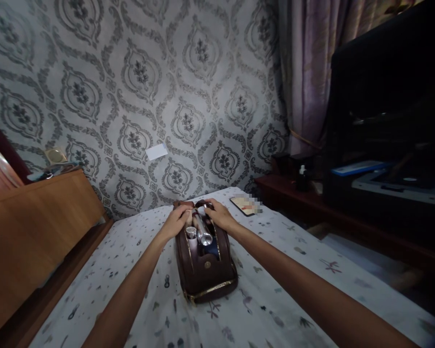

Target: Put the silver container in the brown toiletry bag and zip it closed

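Note:
A dark brown toiletry bag (206, 282) with gold zips lies on the bed, its top unzipped. Inside it are a shiny silver tube (203, 234) and a pale bottle with a silver cap (191, 233); other contents are dim and hard to make out. My left hand (176, 222) grips the far left edge of the bag's opening, its fingers curled over the rim. On the far right edge, my right hand (220, 216) holds the bag in the same way, close to a dark rolled part (204, 203). Some fingertips are hidden inside the opening.
The bag rests on a patterned white sheet (130, 270). Beyond my right hand lies a phone (243, 205), partly pixelated. A wooden cabinet (54, 217) flanks the left side. To the right are a dark red shelf (286, 189), a dropper bottle (302, 179) and a large black screen (387, 87).

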{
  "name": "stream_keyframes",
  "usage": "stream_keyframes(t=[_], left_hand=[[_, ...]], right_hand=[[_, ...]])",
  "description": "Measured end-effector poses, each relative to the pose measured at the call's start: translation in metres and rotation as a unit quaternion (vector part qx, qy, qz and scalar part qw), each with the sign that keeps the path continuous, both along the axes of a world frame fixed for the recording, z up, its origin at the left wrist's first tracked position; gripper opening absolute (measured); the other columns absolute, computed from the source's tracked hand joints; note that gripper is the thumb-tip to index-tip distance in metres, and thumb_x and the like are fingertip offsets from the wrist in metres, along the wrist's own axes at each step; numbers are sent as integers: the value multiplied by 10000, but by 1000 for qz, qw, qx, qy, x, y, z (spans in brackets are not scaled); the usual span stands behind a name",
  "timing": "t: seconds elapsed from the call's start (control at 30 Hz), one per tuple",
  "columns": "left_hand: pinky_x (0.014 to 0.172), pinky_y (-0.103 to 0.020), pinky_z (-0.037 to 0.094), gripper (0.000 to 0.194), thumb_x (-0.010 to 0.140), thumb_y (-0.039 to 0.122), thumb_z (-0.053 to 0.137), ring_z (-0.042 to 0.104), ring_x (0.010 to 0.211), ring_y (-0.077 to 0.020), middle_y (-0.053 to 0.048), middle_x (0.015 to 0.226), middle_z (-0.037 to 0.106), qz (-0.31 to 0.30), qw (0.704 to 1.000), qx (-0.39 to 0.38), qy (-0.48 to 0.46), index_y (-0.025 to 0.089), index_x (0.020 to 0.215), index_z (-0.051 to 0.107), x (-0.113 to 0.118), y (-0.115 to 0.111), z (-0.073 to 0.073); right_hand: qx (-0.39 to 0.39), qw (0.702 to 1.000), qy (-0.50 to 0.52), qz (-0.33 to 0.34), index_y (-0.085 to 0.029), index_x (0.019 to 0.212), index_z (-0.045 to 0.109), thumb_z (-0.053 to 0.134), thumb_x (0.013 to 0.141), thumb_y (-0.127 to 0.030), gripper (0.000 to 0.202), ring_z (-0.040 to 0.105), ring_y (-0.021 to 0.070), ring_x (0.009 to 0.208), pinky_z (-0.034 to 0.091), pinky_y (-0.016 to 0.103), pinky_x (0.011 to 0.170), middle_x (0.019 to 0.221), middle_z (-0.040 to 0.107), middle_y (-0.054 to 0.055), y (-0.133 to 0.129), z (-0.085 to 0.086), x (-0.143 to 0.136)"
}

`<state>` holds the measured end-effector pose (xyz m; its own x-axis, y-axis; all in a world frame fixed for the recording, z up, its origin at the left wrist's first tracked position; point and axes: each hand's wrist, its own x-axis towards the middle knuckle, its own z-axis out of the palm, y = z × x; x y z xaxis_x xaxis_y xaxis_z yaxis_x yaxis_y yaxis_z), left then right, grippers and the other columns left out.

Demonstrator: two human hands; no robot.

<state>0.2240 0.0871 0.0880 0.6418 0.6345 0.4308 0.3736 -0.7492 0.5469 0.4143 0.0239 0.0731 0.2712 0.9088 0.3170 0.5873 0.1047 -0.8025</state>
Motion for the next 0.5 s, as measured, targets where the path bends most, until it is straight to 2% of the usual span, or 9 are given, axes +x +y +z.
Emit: stream_keyframes(t=[0.1,0.17,0.33,0.4,0.5], left_hand=[[1091,-383,424,352,947,306,423,620,1163,-229,-99,1249,690,-8,1000,-6,-2,167,1150,674,-1,1,0],[1116,-392,405,371,957,312,405,609,1194,-230,-110,1279,676,-14,1000,-14,-5,158,1171,666,-1,2,-1],[1188,-421,319,429,949,270,414,525,1328,-222,-118,1412,591,-31,998,-34,-45,164,1344,546,-1,6,-6],[1203,-431,294,496,934,234,426,499,1361,-217,-135,1444,560,-30,997,-50,-59,155,1423,452,0,7,-8],[1213,-455,267,553,929,224,438,483,1378,-221,-154,1456,545,-25,995,-65,-66,156,1474,368,0,7,-10]], right_hand=[[-2,999,-39,2,-205,1256,606,515,879,-212,388,659,212,1028,494,317,898,1139,714,66,-3,2,-1],[5,997,-74,4,-176,1279,593,495,895,-208,398,625,227,1112,472,340,953,1205,676,103,-8,6,-4],[40,978,-197,48,-219,1317,585,498,911,-170,417,367,280,1409,314,489,1124,1486,455,130,-27,19,-14],[46,965,-244,81,-254,1309,595,503,910,-148,423,342,289,1418,279,553,1129,1479,464,121,-32,22,-18],[42,948,-294,111,-277,1327,583,475,925,-134,440,375,304,1377,289,618,1091,1429,513,127,-33,25,-20]])
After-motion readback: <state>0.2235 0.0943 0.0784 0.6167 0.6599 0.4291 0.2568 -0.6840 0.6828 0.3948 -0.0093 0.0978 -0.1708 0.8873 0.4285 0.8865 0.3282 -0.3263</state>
